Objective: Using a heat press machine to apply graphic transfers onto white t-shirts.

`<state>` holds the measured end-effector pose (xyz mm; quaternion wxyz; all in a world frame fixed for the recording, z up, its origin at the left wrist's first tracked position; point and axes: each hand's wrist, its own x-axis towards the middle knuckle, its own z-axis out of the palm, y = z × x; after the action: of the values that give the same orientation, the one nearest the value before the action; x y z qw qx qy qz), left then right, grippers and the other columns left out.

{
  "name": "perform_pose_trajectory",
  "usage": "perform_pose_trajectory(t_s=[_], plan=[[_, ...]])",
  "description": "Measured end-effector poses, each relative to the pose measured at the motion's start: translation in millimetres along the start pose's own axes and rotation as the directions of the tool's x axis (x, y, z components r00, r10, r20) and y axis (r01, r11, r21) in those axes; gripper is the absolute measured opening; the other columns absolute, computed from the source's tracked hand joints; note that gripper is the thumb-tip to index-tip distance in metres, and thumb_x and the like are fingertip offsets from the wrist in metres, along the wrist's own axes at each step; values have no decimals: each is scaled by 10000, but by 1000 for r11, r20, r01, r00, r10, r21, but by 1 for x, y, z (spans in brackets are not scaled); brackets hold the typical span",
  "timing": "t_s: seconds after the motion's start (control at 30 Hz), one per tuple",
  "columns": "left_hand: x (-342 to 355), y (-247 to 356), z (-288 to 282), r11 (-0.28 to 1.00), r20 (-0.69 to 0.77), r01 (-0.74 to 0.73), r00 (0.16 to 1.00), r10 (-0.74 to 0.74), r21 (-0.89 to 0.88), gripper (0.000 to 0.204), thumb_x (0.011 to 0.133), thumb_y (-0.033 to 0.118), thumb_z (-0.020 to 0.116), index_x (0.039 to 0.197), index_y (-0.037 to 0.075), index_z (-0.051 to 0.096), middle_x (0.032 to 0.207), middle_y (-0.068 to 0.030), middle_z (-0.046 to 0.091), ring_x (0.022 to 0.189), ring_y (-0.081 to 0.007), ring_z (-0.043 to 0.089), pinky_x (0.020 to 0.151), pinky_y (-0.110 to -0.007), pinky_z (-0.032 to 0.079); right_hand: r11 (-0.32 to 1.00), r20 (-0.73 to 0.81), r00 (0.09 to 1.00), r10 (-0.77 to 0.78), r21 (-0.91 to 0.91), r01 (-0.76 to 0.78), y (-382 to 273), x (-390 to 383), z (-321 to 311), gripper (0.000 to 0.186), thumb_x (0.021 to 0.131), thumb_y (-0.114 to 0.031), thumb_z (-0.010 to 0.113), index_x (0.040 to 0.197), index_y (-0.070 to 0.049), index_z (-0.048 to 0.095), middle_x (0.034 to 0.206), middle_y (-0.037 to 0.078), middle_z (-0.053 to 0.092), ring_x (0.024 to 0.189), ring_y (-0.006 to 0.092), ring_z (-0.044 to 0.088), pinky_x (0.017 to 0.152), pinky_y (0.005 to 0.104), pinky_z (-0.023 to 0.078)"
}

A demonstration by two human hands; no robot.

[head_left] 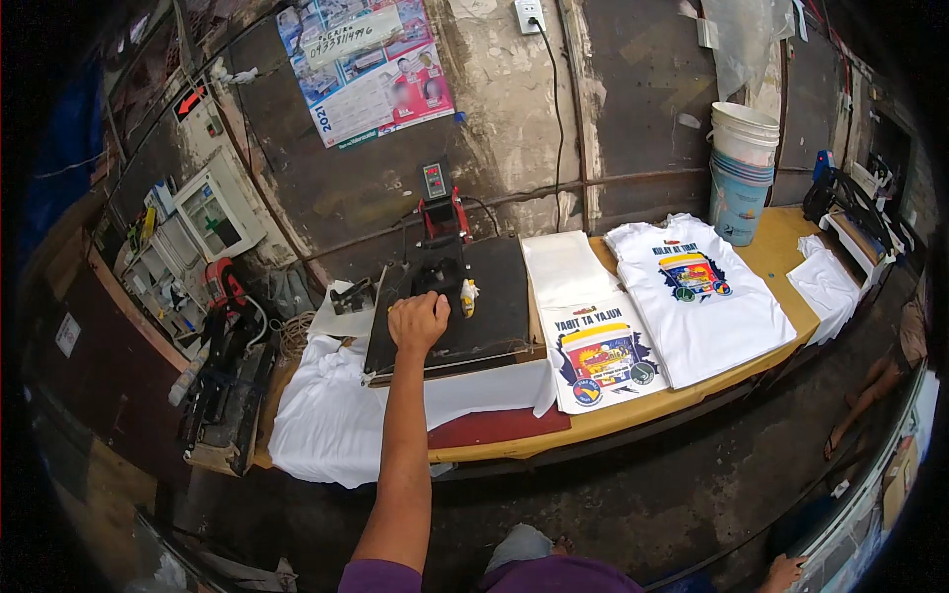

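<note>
My left hand point(419, 321) reaches forward over a heat press point(405, 351) with a flat black plate. Its fingers are closed around what looks like the press handle, mostly hidden under the fist. A small yellow and white object point(469, 298) is right of the hand. White cloth point(336, 415) spreads out from under the press. Beside it lie a white sheet point(603, 361) with a colourful print and a folded white T-shirt point(692, 296) bearing a similar print. At the lower right, my right hand point(781, 571) grips a pale table edge, partly cut off by the frame.
A yellow-topped table point(514, 440) runs along the wall. Stacked buckets point(739, 178) stand at its back right. A second press point(232, 366) is at the left, dark equipment point(855, 203) at the far right. A power cord point(559, 119) hangs behind. Another person's leg point(870, 395) shows at right.
</note>
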<state>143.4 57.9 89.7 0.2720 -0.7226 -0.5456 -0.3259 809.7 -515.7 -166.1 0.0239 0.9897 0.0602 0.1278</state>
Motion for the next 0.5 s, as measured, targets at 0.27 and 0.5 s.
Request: perform_pose_trajectory(t_s=[0.27, 0.5], plan=[[-1, -2, 1, 1000, -7, -11, 1000, 11, -2, 278, 826, 276, 511, 638, 73, 543, 588, -110, 573, 574, -298, 574, 582, -418, 431, 988, -42, 993, -111, -111, 106, 0, -5, -4, 774, 795, -519, 461, 1233, 119, 449, 1049, 318, 571, 965, 448, 574, 800, 525, 476], [0, 0, 2, 1000, -17, -19, 1000, 19, -7, 290, 830, 276, 503, 629, 69, 535, 586, -111, 573, 567, -300, 572, 577, -414, 432, 986, 36, 992, -125, -108, 128, -13, -16, -40, 685, 842, -462, 422, 1169, 135, 501, 1144, 296, 546, 993, 445, 563, 846, 536, 424]])
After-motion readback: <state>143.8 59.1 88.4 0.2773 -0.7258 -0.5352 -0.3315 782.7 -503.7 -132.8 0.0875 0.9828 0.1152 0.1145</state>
